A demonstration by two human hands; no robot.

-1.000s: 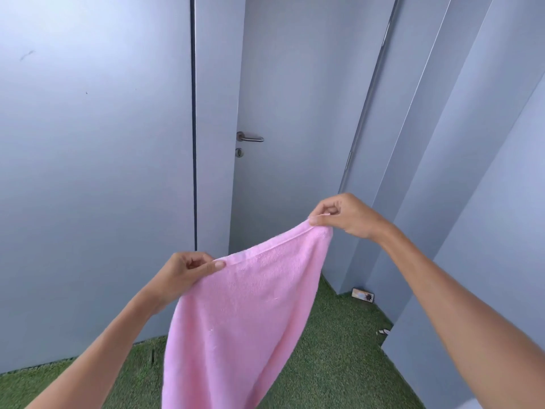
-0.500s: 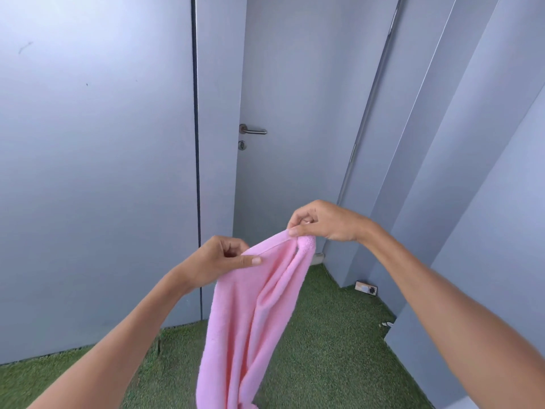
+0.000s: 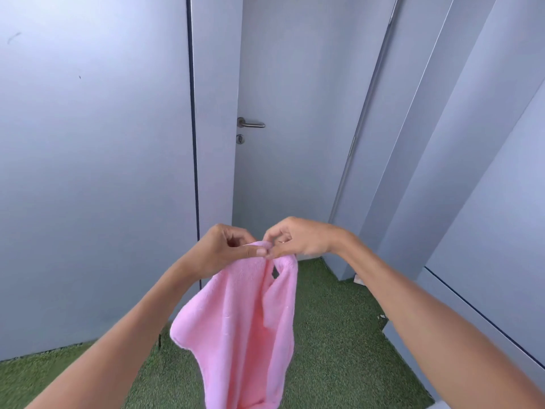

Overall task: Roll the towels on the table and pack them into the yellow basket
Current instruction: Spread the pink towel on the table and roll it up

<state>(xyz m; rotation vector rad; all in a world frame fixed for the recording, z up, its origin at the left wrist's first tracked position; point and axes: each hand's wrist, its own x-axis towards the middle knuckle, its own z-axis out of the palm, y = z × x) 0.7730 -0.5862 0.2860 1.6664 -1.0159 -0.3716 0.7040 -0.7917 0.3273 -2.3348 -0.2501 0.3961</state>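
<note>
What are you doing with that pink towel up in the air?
A person is holding a pink towel up in front of a grey door. The left hand and the right hand each pinch its top edge, and the two hands meet, so the towel hangs doubled over above the green turf floor. It is not rolled yet. No table or yellow basket is in view.

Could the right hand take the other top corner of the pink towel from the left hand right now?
Probably yes. The right hand and left hand meet fingertip to fingertip at the top of the pink towel, each pinching a corner, with nothing between them. The towel hangs free over the green turf.
</note>
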